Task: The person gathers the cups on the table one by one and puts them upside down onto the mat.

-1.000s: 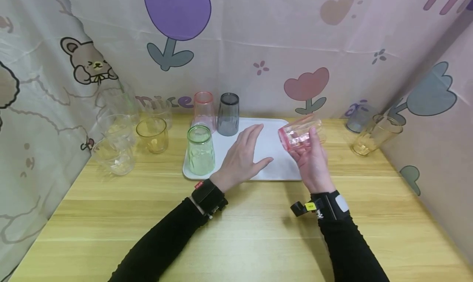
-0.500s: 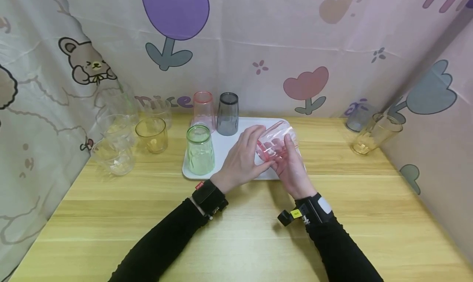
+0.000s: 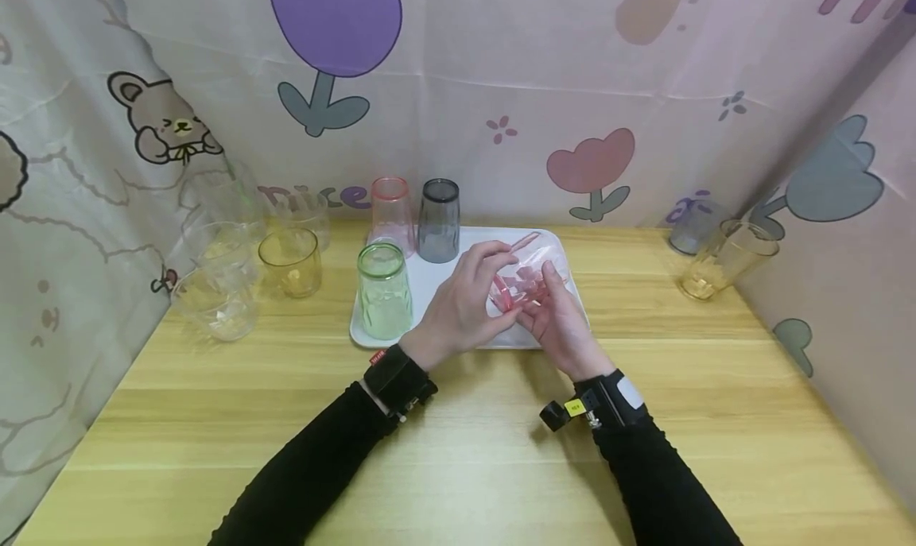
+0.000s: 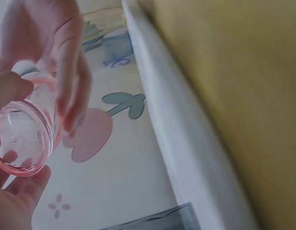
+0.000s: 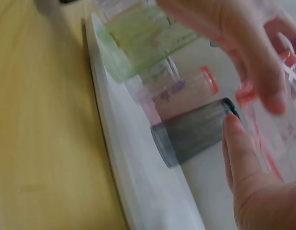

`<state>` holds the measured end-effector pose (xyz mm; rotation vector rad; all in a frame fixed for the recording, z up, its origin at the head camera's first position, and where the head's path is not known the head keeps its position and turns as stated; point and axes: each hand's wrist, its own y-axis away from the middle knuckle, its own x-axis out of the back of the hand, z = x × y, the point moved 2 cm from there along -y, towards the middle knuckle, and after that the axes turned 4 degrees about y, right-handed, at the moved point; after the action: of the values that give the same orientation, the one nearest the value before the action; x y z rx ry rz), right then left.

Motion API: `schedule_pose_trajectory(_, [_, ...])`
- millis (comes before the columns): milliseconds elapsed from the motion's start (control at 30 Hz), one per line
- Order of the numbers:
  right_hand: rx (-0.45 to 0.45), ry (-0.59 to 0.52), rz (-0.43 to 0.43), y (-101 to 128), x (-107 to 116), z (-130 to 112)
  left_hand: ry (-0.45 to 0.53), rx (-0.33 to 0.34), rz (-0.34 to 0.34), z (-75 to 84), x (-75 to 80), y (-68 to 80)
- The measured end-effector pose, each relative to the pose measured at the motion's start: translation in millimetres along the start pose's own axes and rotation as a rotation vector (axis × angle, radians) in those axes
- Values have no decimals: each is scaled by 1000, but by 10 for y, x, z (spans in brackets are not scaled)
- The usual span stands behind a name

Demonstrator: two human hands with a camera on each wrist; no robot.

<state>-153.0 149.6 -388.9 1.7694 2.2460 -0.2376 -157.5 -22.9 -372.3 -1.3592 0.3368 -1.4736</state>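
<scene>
Reorienting seems the step in hand: the left hand (image 3: 456,306) and right hand (image 3: 564,330) both grasp a pink-tinted transparent tumbler (image 3: 537,258), tilted above the white rectangular tray (image 3: 436,293). Placing it near the grey transparent tumbler (image 3: 440,225) would call for straightening.

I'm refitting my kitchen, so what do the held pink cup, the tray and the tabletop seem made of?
Held pink cup: glossy glass or clear plastic; see-through, with bright glints. Tray: probably plastic, smooth white, its surface even and grainless. Tabletop: satiny wood or wood-look laminate, given its pale streaked grain.
</scene>
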Motion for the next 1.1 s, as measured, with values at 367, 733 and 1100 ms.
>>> schedule_pose_trajectory(367, [95, 316, -20, -122, 286, -247, 1, 91, 78, -36, 195, -217])
schedule_pose_trajectory(733, [18, 730, 226, -144, 753, -412, -10, 302, 44, -169, 241, -322])
schedule_pose_trajectory(1100, [-119, 1193, 231, -186, 1017, -386, -89, 435, 116, -274, 335, -418])
